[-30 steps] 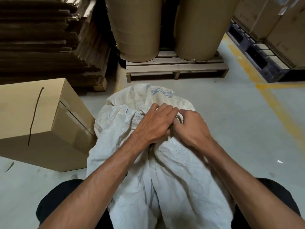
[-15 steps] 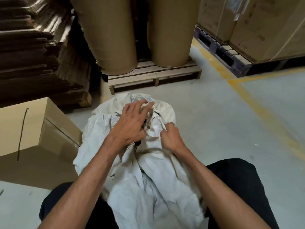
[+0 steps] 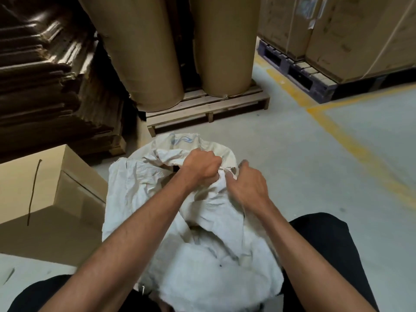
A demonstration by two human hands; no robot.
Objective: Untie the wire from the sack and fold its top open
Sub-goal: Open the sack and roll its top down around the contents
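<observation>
A white woven sack (image 3: 139, 183) stands on the floor between my knees, its top crumpled and partly loosened. My left hand (image 3: 201, 168) is clenched on a fold of the sack's top near the middle. Just to its right, my right hand (image 3: 247, 183) pinches the same bunch of fabric with thumb and fingers. A dark gap shows in the cloth beside my left hand. A thin dark wire (image 3: 33, 191) lies on the cardboard box at the left, apart from the sack. No wire is visible on the sack itself.
A cardboard box (image 3: 74, 176) sits close on the sack's left. Two large brown paper rolls (image 3: 144, 52) stand on a wooden pallet (image 3: 207, 109) straight ahead. Flattened cardboard is stacked at far left, strapped boxes on a dark pallet (image 3: 299, 70) at far right. Yellow floor lines (image 3: 351, 140) run right.
My left hand went from spread flat on the sack to clenched on the fabric. My right hand rose to meet it at the bunched top. The camera view shifted slightly.
</observation>
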